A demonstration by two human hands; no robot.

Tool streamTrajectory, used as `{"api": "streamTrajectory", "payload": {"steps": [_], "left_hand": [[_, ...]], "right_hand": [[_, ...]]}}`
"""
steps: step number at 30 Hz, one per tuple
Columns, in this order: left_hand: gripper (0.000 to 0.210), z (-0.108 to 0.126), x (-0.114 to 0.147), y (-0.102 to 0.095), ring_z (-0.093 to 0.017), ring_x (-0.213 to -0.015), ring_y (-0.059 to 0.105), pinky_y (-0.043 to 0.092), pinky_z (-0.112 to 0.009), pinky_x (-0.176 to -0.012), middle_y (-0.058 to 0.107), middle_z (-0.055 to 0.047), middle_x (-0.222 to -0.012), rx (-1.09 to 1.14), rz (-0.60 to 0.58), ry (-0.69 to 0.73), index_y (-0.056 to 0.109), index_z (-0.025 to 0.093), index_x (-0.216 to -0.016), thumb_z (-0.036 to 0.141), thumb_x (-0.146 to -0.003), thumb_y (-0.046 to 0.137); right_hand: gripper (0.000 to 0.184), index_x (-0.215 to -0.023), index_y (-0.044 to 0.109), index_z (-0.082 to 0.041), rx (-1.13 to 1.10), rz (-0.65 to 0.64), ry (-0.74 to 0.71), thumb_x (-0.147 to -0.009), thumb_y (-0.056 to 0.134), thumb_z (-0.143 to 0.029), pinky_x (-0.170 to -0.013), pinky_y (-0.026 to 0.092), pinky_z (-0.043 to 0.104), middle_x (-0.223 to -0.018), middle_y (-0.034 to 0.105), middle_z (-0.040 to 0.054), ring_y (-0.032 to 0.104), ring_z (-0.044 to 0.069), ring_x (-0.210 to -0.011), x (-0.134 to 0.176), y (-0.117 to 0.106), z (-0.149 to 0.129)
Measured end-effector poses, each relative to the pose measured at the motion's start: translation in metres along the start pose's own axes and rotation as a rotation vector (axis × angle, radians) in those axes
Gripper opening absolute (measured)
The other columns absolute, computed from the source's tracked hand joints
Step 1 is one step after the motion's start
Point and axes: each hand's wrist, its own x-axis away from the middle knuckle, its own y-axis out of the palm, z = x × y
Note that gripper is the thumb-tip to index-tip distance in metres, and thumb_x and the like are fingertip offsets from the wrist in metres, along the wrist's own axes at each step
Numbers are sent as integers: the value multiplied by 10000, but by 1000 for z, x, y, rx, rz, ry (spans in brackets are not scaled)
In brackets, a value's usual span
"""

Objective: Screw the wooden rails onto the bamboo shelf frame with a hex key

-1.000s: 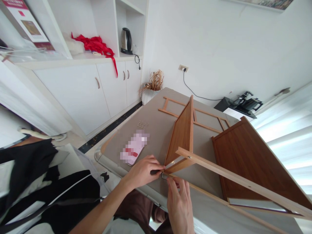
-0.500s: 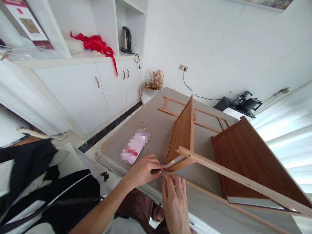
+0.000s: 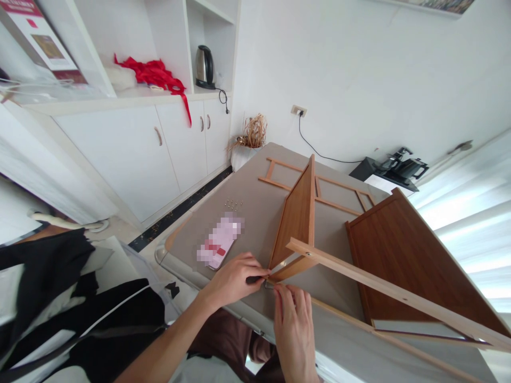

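My left hand (image 3: 237,277) is closed at the near corner of a wooden shelf frame, its fingertips pressed to the joint by the upright brown panel (image 3: 297,213). A dark piece (image 3: 253,279) shows under its fingers; I cannot make out what it is. My right hand (image 3: 294,324) pinches a small bent metal hex key (image 3: 270,285) at the same corner. A light wooden rail (image 3: 371,276) with bolt heads runs from the panel to the right. Another rail (image 3: 343,316) lies low along the near side.
On the grey table (image 3: 255,213) lie a phone (image 3: 219,242) and several small screws (image 3: 233,204). A ladder-like wooden frame (image 3: 335,205) lies behind the panel. A second brown panel (image 3: 415,266) leans at right. Black cloth (image 3: 120,314) is at lower left.
My right hand has shifted slightly right, and the hex key's visible part now points sideways towards it. My left hand stays at the corner. The wooden frame has barely moved.
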Motion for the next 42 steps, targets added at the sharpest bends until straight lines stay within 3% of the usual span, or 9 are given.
{"api": "streamTrajectory", "payload": {"steps": [11, 17, 26, 33, 42], "left_hand": [[273, -1, 0, 3, -175, -880, 620, 530, -318, -826, 745, -38, -913, -26, 12, 14, 753, 259, -1159, 169, -935, 625], [296, 2, -1, 1, -174, -873, 615, 526, -318, -819, 744, -33, -926, -27, -3, 14, 746, 266, -1180, 160, -936, 617], [315, 0, -1, 2, -174, -892, 588, 506, -312, -821, 738, -11, -936, -32, -28, -6, 740, 292, -1180, 142, -926, 630], [321, 0, -1, 1, -177, -894, 594, 509, -314, -819, 743, -22, -950, -24, -25, 10, 739, 274, -1192, 133, -924, 631], [337, -3, 2, 3, -174, -923, 596, 508, -314, -850, 744, -4, -980, -13, -34, -6, 724, 299, -1220, 154, -929, 633]], "right_hand": [[131, -1028, 652, -236, -30, 90, 123, -1013, 529, -278, -831, 462, 391, -1011, 611, 75, 569, 223, -909, 15, 10, 7], [151, -1027, 666, -237, -11, 68, 150, -1012, 527, -295, -805, 446, 385, -977, 601, 72, 562, 226, -901, 24, 18, 9], [195, -1014, 657, -254, -89, -56, 89, -1023, 472, -195, -782, 439, 343, -931, 591, 39, 546, 195, -854, 19, 11, 15], [193, -1010, 640, -235, -138, -69, 31, -1021, 463, -159, -785, 460, 331, -953, 597, 41, 554, 190, -873, 15, 6, 14], [219, -1070, 602, -221, -30, -103, 22, -995, 433, -104, -777, 479, 348, -959, 550, 61, 535, 213, -898, 16, 0, 5]]}}
